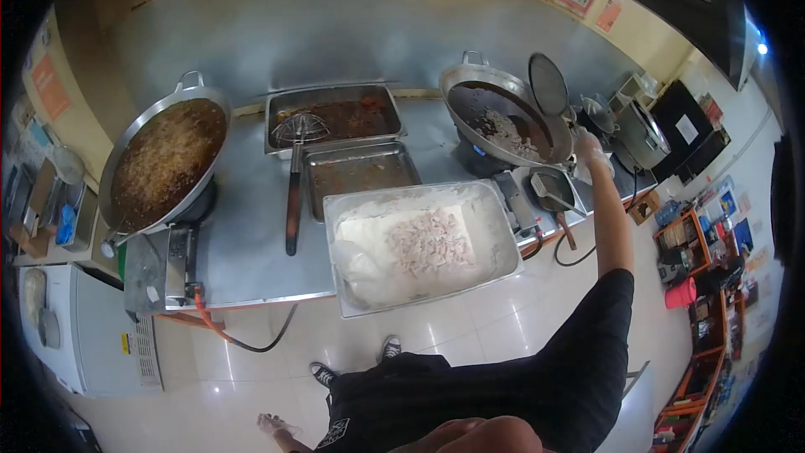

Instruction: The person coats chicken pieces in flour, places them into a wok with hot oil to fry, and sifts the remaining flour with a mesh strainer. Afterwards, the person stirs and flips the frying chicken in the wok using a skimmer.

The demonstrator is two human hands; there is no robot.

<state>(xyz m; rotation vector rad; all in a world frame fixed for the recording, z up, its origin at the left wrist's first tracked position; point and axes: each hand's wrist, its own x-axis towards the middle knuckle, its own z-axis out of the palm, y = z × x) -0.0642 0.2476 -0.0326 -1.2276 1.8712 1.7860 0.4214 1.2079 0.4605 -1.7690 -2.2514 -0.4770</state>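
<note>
My right hand [589,149], in what looks like a clear glove, closes round the handle of a round mesh strainer [549,84]. The strainer is tilted up over the right rim of the right wok [462,75], where pale bits float in dark oil. Away from the counter, low in the view, my left hand [272,425] hangs with its fingers apart and nothing in them. White powder or a glove seems to cover it. A steel pan of white flour [365,239] with chopped pale meat [430,241] stands at the counter's front edge.
On the left, another wok [168,159] holds bubbling brown oil. Two steel trays [335,113] stand mid-counter, with a wire skimmer [293,168] across them. A small pan [553,189] and a lidded pot [641,138] are at right. A hose [214,327] hangs in front.
</note>
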